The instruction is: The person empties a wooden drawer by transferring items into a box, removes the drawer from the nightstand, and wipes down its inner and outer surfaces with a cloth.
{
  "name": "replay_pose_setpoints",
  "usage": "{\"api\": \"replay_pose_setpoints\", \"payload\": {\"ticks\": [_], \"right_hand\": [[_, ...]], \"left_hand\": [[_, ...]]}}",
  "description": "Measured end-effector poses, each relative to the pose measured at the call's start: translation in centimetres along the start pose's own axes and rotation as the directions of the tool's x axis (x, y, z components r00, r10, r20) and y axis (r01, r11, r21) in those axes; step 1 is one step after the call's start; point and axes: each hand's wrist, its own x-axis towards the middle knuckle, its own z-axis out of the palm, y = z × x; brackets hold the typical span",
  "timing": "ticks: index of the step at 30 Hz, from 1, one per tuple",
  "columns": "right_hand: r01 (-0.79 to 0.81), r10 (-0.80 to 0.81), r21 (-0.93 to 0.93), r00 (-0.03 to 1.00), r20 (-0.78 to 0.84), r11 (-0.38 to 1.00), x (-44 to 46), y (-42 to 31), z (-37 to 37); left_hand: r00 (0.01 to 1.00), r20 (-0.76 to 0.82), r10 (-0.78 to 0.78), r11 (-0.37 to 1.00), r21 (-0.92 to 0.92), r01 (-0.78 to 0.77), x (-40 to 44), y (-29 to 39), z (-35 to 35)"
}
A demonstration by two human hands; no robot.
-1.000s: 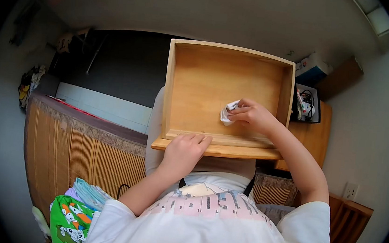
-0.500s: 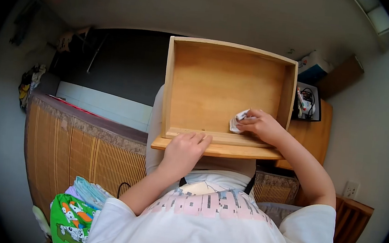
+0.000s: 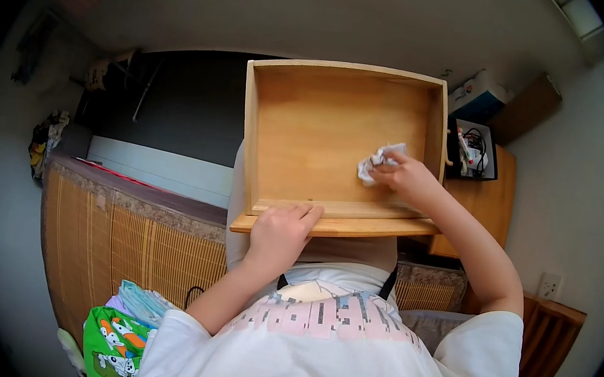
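A shallow wooden drawer (image 3: 323, 118) rests on my lap, tilted so its inside faces me. My left hand (image 3: 281, 234) grips the drawer's near front panel, its fingers bent over the top edge. Inside, toward the right, my right hand (image 3: 411, 182) pinches a crumpled white wipe (image 3: 381, 164) with greyish patches and presses it against the drawer's bottom. Whether the wipe is paper or cloth I cannot tell. The drawer's underside is hidden.
To the right, a wooden cabinet top (image 3: 493, 207) carries a black box (image 3: 474, 150) with cables and small items. A bed with a bamboo mat (image 3: 151, 247) lies at left. Folded clothes and a green printed fabric (image 3: 116, 341) are at lower left.
My right hand has slid the wipe up and away from the near edge, across the drawer bottom. The drawer has shifted slightly left, my left hand still on its front panel.
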Motion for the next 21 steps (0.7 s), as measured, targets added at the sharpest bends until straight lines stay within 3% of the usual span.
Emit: {"api": "replay_pose_setpoints", "payload": {"ticks": [1,3,5,6,8,11,13,14,17,19,21], "right_hand": [[0.035,-0.043,0.095,0.995,0.09,0.995,-1.1,-1.0,0.3],[0.111,-0.117,0.051,0.984,0.134,0.992,-1.7,-1.0,-0.7],[0.117,-0.116,-0.034,0.993,0.027,0.993,-0.7,0.6,-2.0],[0.111,-0.143,-0.196,0.977,-0.157,0.974,0.4,1.9,-1.9],[-0.133,0.05,-0.345,0.969,-0.24,0.929,3.1,3.8,-3.6],[-0.267,0.137,-0.343,0.924,-0.357,0.901,5.6,6.8,-4.9],[-0.378,0.264,-0.245,0.879,-0.396,0.893,6.1,4.2,-3.5],[-0.333,0.244,-0.23,0.908,-0.342,0.915,5.6,4.0,-2.0],[0.019,-0.087,-0.317,0.976,-0.2,0.948,1.8,1.4,-0.2],[0.072,-0.072,-0.099,0.997,0.004,0.993,-0.5,-0.7,-0.4],[0.097,-0.096,-0.071,0.995,0.013,0.993,-1.4,-1.5,-0.5]], "left_hand": [[1.0,0.002,0.004,1.0,0.0,-0.004,0.0,-0.1,0.0],[0.999,0.009,0.051,0.999,0.015,-0.051,0.0,-0.3,0.0],[0.997,-0.018,0.079,0.996,0.045,-0.078,-0.2,-0.3,0.8],[0.994,-0.045,0.101,0.992,0.076,-0.098,-0.5,-0.3,1.1],[0.993,-0.048,0.111,0.991,0.079,-0.107,-0.8,-0.2,1.0],[0.99,-0.078,0.118,0.989,0.1,-0.11,-0.8,0.3,1.3],[0.989,-0.094,0.117,0.987,0.118,-0.106,-0.7,0.3,1.3],[0.992,-0.09,0.089,0.993,0.089,-0.081,-0.8,0.1,1.1],[0.997,-0.073,0.039,0.999,0.039,-0.037,-0.4,0.1,0.4],[0.998,-0.056,0.03,0.999,0.026,-0.029,0.0,-0.1,0.0],[0.996,-0.058,0.067,0.998,0.017,-0.066,0.0,-0.3,-0.2]]}}
